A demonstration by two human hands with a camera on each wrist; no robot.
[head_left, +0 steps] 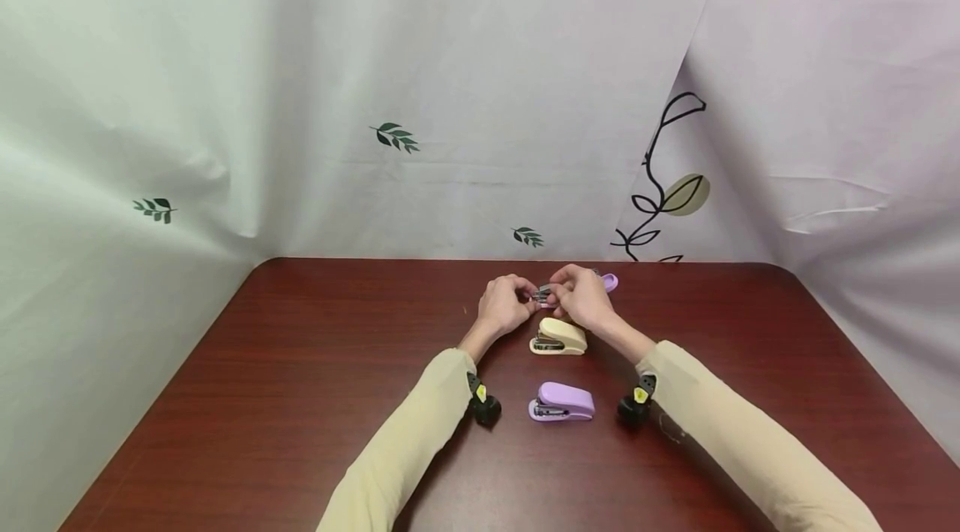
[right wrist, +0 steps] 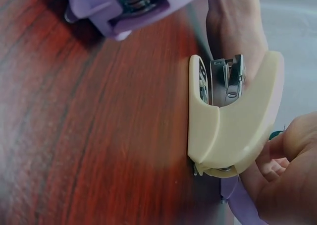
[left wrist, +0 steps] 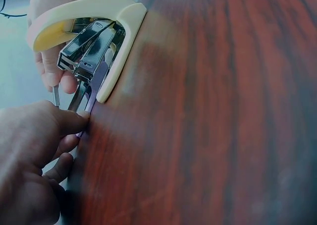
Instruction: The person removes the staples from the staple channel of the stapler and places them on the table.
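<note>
- At lower centre-left of the head view, your left wrist carries a black camera (head_left: pixel 486 409) with a yellow mark too small to read.
- Your left hand (head_left: pixel 504 304), right of it and higher up, has its thumb and fingers together, clamped on the left end of the far purple stapler (head_left: pixel 611 282).
- That stapler lies near the table's far edge, just right of the frame's centre, and partly behind your right hand. Its long axis runs across the frame, rising slightly to the right: the base points left, and the rounded purple end of the opened top shows at right.
- Between your hands in the left wrist view, a small metal strip (left wrist: pixel 56 96) stands near the stapler's metal parts.
- The cream stapler (head_left: pixel 561 338) sits just below your hands, its mouth to the left and its back to the right, long axis across the frame.
- The near purple stapler (head_left: pixel 564 402), lower still, points left the same way.
- Your right hand (head_left: pixel 583 298) has its fingertips together, pinching the metal strip over the far purple stapler.
- Farther right and lower, your right wrist carries another black camera (head_left: pixel 633 405); its yellow mark is also too small to read.
</note>
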